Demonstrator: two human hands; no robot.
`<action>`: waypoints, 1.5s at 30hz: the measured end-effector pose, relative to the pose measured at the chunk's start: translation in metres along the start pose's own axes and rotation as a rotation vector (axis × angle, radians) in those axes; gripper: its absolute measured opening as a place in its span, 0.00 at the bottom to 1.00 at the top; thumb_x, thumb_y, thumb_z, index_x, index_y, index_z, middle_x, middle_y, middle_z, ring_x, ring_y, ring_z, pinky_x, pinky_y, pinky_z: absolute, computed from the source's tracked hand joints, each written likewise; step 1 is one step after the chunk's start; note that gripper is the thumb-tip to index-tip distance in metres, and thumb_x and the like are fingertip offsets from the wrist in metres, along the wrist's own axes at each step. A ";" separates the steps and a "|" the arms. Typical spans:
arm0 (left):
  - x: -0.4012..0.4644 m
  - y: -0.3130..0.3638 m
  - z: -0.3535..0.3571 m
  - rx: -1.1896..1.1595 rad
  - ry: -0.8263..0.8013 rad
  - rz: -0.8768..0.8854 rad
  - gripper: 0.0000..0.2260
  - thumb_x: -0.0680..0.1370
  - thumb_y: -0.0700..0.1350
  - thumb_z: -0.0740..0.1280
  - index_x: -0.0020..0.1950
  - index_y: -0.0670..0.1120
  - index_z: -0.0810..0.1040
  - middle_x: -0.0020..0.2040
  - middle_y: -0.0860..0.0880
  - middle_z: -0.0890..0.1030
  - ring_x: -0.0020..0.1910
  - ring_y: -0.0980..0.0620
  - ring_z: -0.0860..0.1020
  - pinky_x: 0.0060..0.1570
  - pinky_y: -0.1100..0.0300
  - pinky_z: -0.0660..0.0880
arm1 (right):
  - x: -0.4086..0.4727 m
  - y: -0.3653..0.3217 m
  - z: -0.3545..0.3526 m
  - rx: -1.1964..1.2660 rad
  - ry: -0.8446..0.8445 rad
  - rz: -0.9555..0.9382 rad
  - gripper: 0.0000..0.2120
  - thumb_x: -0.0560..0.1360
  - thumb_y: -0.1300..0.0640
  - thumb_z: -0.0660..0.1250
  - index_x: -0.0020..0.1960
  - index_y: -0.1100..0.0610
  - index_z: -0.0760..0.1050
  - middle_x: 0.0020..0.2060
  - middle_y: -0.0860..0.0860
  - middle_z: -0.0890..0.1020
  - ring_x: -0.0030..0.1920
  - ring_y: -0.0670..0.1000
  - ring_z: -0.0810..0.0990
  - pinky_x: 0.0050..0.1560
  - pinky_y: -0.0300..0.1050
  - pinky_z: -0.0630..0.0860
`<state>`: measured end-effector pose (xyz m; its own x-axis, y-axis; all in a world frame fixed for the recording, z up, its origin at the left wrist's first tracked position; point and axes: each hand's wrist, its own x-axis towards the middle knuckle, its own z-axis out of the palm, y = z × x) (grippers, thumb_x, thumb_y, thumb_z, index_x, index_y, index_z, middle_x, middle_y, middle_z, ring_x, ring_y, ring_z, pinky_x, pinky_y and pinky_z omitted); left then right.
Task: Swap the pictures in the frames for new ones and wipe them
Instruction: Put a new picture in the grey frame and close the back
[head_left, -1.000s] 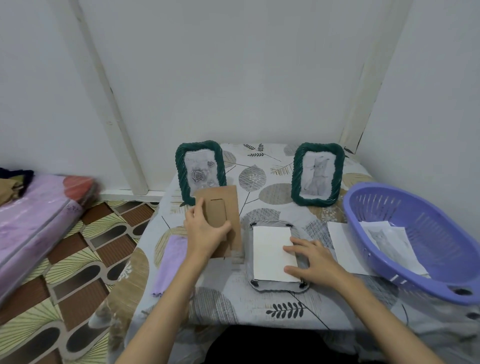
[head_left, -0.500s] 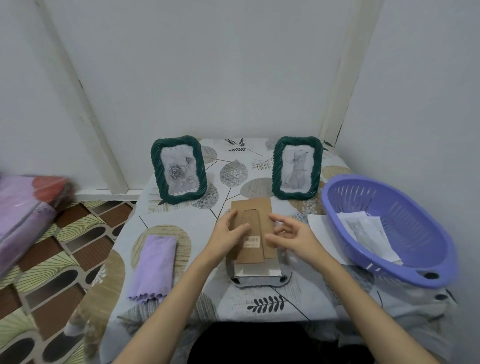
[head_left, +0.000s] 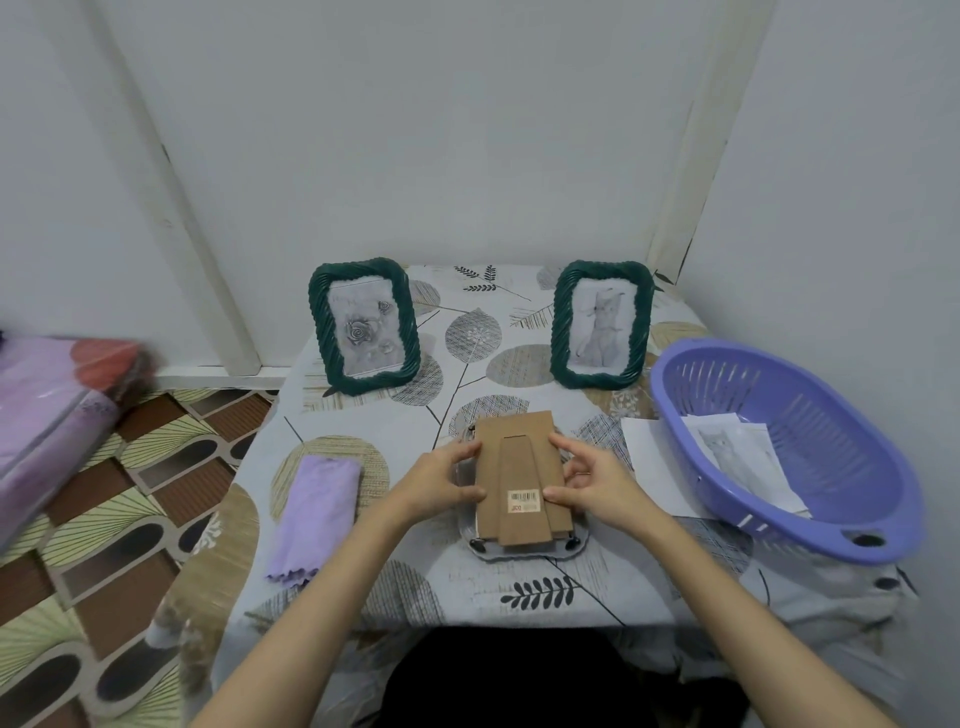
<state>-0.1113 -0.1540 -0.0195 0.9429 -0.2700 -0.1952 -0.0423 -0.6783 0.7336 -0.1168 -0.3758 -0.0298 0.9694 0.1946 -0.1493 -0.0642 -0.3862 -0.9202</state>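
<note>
Bench (head_left: 363, 582) draped in a leaf-printed cloth, under both hands. Right of the right hand (head_left: 597, 486), a lilac slotted plastic basket (head_left: 852, 499) holding printed paper sheets (head_left: 737, 457). Beyond the hands, two dark green rope-edged picture frames (head_left: 363, 325) (head_left: 602, 325), upright. Left of the left hand (head_left: 441, 483), a folded lilac cloth (head_left: 317, 514). Between the hands, gripped at both side edges, a brown cardboard backing board (head_left: 519, 467) over a face-down grey frame (head_left: 524, 552).

Left hand (head_left: 441, 480) and right hand (head_left: 592, 480) side by side, fingers curled inward
</note>
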 end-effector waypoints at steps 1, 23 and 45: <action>-0.001 -0.001 0.000 0.009 0.001 0.000 0.32 0.73 0.41 0.71 0.74 0.44 0.61 0.73 0.47 0.64 0.73 0.52 0.60 0.71 0.59 0.54 | 0.000 0.001 0.001 -0.004 0.001 -0.005 0.37 0.68 0.70 0.72 0.72 0.57 0.60 0.40 0.57 0.72 0.36 0.50 0.73 0.37 0.32 0.73; -0.002 -0.010 -0.001 0.019 -0.035 0.091 0.32 0.73 0.43 0.71 0.74 0.49 0.61 0.76 0.46 0.58 0.76 0.52 0.48 0.72 0.56 0.49 | 0.003 -0.002 -0.006 -0.218 -0.071 0.038 0.42 0.63 0.65 0.77 0.72 0.59 0.61 0.39 0.48 0.73 0.30 0.44 0.66 0.33 0.29 0.67; 0.001 -0.015 0.000 0.117 -0.089 0.118 0.36 0.71 0.47 0.73 0.75 0.49 0.59 0.76 0.46 0.57 0.76 0.52 0.46 0.72 0.55 0.49 | 0.006 -0.009 -0.009 -0.382 -0.120 0.047 0.37 0.62 0.64 0.78 0.68 0.63 0.68 0.42 0.51 0.73 0.32 0.44 0.69 0.41 0.37 0.69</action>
<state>-0.1098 -0.1440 -0.0312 0.8965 -0.4079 -0.1730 -0.1935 -0.7116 0.6754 -0.1084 -0.3795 -0.0188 0.9314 0.2644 -0.2502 0.0069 -0.7000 -0.7141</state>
